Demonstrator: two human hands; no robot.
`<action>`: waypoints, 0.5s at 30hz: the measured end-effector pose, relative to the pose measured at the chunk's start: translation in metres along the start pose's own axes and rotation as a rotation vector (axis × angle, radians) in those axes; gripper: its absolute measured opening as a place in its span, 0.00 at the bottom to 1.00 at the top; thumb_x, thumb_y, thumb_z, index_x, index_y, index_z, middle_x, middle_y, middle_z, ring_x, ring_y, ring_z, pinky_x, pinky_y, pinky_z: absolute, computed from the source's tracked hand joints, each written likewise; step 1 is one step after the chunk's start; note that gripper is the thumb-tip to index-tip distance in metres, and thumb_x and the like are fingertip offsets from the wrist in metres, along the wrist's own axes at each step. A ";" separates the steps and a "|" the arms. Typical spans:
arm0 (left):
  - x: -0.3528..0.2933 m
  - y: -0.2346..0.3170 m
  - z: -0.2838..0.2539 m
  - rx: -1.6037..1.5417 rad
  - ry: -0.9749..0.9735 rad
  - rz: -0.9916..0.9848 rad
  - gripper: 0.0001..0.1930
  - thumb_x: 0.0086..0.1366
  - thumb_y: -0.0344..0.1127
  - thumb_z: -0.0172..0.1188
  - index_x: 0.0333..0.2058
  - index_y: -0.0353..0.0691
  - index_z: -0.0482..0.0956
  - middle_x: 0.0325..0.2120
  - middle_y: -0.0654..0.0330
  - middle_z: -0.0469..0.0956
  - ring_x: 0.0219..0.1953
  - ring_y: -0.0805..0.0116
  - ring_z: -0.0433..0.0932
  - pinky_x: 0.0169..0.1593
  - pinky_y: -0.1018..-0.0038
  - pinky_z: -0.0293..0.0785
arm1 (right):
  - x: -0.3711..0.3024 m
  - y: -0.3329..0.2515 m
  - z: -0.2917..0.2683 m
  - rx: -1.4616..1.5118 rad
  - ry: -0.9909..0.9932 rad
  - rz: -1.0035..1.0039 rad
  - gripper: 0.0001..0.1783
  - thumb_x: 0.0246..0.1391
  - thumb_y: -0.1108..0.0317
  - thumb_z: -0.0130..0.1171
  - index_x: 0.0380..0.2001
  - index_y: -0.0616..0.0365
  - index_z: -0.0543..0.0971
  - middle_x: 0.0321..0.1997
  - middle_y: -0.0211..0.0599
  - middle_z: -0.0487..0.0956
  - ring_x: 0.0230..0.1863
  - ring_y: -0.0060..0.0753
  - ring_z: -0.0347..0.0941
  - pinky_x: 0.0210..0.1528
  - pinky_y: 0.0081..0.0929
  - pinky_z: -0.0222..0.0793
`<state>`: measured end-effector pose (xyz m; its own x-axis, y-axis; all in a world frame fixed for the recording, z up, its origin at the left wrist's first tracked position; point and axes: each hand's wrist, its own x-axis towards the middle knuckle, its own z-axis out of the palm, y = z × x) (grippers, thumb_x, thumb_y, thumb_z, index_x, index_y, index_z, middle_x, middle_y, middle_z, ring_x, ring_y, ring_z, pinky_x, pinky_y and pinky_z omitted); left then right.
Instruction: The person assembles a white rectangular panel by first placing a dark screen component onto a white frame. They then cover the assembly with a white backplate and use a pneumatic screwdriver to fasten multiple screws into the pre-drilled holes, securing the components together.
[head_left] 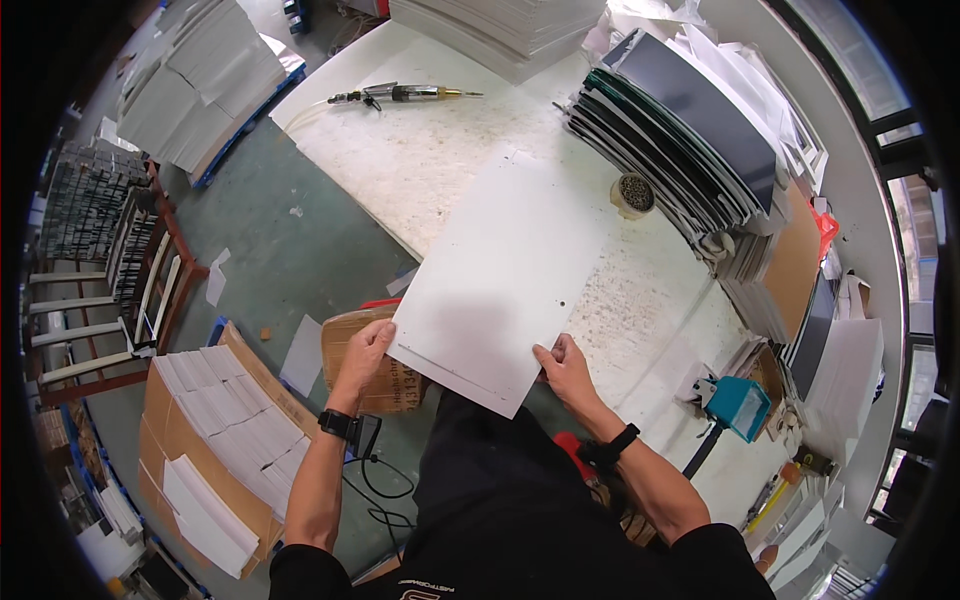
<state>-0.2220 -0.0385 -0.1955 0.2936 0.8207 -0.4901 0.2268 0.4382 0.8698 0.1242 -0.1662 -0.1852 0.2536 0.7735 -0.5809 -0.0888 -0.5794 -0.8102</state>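
Observation:
A white rectangular sheet, flat and stiff-looking, lies slanted in front of me, its far part over the white worktable. Its near edge sticks out past the table toward my body. My left hand pinches the near left corner, thumb on top. At the near right edge, my right hand grips the sheet with thumb and curled fingers. A thin line runs along the near edge; whether a second sheet lies beneath, I cannot tell. One small dark spot shows near the right edge.
A pen-shaped air tool with a hose lies at the table's far left. Right of the sheet stand a round tub of small dark pieces and stacked dark panels. A teal dustpan sits at right. Boxed white sheets stand lower left.

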 end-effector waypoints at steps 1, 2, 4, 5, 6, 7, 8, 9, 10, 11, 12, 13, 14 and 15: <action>-0.002 0.000 0.003 0.037 -0.010 -0.016 0.29 0.75 0.55 0.59 0.58 0.31 0.77 0.41 0.62 0.82 0.46 0.74 0.78 0.53 0.74 0.74 | 0.000 -0.001 -0.001 0.003 -0.004 0.005 0.15 0.67 0.63 0.61 0.44 0.66 0.71 0.28 0.34 0.79 0.26 0.21 0.74 0.28 0.23 0.71; -0.006 0.000 0.006 0.075 -0.018 -0.031 0.28 0.75 0.54 0.60 0.57 0.31 0.77 0.42 0.62 0.82 0.47 0.74 0.78 0.52 0.75 0.75 | -0.001 -0.002 -0.001 0.005 -0.008 0.010 0.16 0.67 0.63 0.61 0.45 0.67 0.71 0.28 0.35 0.80 0.26 0.22 0.75 0.29 0.23 0.71; -0.013 0.000 0.007 0.102 -0.033 -0.097 0.27 0.75 0.52 0.60 0.57 0.32 0.77 0.43 0.62 0.82 0.48 0.75 0.78 0.48 0.76 0.77 | 0.002 0.000 -0.004 -0.026 -0.013 0.003 0.18 0.66 0.62 0.61 0.47 0.68 0.72 0.29 0.36 0.81 0.27 0.23 0.76 0.30 0.25 0.72; -0.021 -0.003 0.008 0.084 -0.035 -0.149 0.26 0.74 0.51 0.61 0.57 0.33 0.77 0.44 0.62 0.82 0.49 0.75 0.78 0.47 0.77 0.79 | 0.008 0.005 -0.007 -0.068 -0.015 -0.007 0.19 0.66 0.62 0.62 0.48 0.69 0.73 0.29 0.37 0.81 0.28 0.25 0.76 0.32 0.26 0.72; -0.026 -0.006 0.009 0.066 -0.036 -0.200 0.25 0.74 0.50 0.61 0.57 0.33 0.77 0.45 0.62 0.82 0.49 0.76 0.79 0.45 0.77 0.80 | 0.012 0.009 -0.011 -0.110 -0.018 -0.017 0.21 0.65 0.61 0.62 0.49 0.69 0.74 0.30 0.38 0.81 0.29 0.26 0.77 0.33 0.28 0.73; -0.033 -0.006 0.015 -0.005 -0.053 -0.220 0.25 0.74 0.49 0.61 0.58 0.34 0.76 0.46 0.62 0.82 0.50 0.75 0.79 0.45 0.77 0.81 | 0.015 0.007 -0.016 -0.178 -0.002 -0.047 0.22 0.64 0.60 0.63 0.49 0.69 0.74 0.30 0.40 0.82 0.30 0.28 0.77 0.35 0.29 0.73; -0.040 -0.007 0.023 -0.076 -0.069 -0.241 0.25 0.74 0.49 0.61 0.59 0.34 0.75 0.47 0.62 0.82 0.50 0.75 0.79 0.44 0.77 0.82 | 0.025 0.003 -0.021 -0.245 0.014 -0.076 0.24 0.63 0.58 0.64 0.50 0.70 0.74 0.31 0.41 0.82 0.32 0.31 0.78 0.36 0.31 0.73; -0.046 -0.007 0.029 -0.145 -0.082 -0.267 0.25 0.74 0.48 0.61 0.59 0.34 0.74 0.49 0.61 0.81 0.51 0.75 0.80 0.43 0.77 0.83 | 0.034 -0.002 -0.026 -0.310 0.024 -0.101 0.25 0.62 0.57 0.64 0.51 0.70 0.75 0.31 0.43 0.82 0.33 0.33 0.78 0.38 0.33 0.73; -0.048 -0.019 0.030 -0.229 -0.147 -0.277 0.26 0.74 0.47 0.61 0.60 0.34 0.73 0.52 0.60 0.81 0.52 0.72 0.81 0.49 0.73 0.84 | 0.041 -0.016 -0.030 -0.404 0.073 -0.120 0.27 0.60 0.54 0.65 0.49 0.70 0.76 0.32 0.47 0.81 0.36 0.40 0.78 0.42 0.37 0.73; -0.053 -0.015 0.038 -0.257 -0.172 -0.279 0.25 0.74 0.46 0.62 0.60 0.34 0.73 0.52 0.60 0.81 0.53 0.71 0.80 0.50 0.72 0.83 | 0.045 -0.045 -0.034 -0.533 0.087 -0.124 0.26 0.59 0.54 0.65 0.46 0.71 0.78 0.31 0.49 0.81 0.35 0.42 0.77 0.42 0.38 0.73; -0.053 0.001 0.055 -0.282 -0.205 -0.274 0.25 0.74 0.46 0.62 0.60 0.34 0.73 0.53 0.60 0.80 0.53 0.71 0.80 0.51 0.71 0.83 | 0.058 -0.055 -0.046 -0.620 0.089 -0.164 0.26 0.58 0.55 0.65 0.44 0.71 0.79 0.32 0.50 0.81 0.34 0.43 0.77 0.41 0.38 0.73; -0.050 0.013 0.072 -0.308 -0.234 -0.261 0.25 0.74 0.45 0.62 0.60 0.34 0.73 0.53 0.59 0.80 0.53 0.70 0.80 0.53 0.70 0.83 | 0.070 -0.063 -0.053 -0.635 0.126 -0.222 0.26 0.57 0.55 0.66 0.46 0.71 0.80 0.31 0.49 0.81 0.34 0.44 0.77 0.41 0.38 0.73; -0.045 0.015 0.085 -0.352 -0.248 -0.274 0.24 0.74 0.44 0.62 0.61 0.34 0.72 0.54 0.60 0.80 0.55 0.70 0.79 0.55 0.69 0.82 | 0.080 -0.068 -0.058 -0.571 0.200 -0.321 0.27 0.56 0.56 0.66 0.49 0.70 0.80 0.32 0.49 0.82 0.35 0.45 0.78 0.42 0.38 0.73; -0.039 0.015 0.100 -0.396 -0.268 -0.287 0.24 0.74 0.43 0.62 0.61 0.35 0.72 0.54 0.60 0.79 0.56 0.69 0.79 0.56 0.69 0.81 | 0.092 -0.077 -0.066 -0.592 0.200 -0.308 0.27 0.56 0.56 0.67 0.49 0.70 0.81 0.34 0.49 0.82 0.36 0.44 0.79 0.43 0.37 0.74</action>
<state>-0.1372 -0.1001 -0.1690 0.5093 0.5491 -0.6627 -0.0191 0.7770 0.6292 0.2180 -0.0677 -0.1709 0.3603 0.8960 -0.2595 0.5416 -0.4274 -0.7239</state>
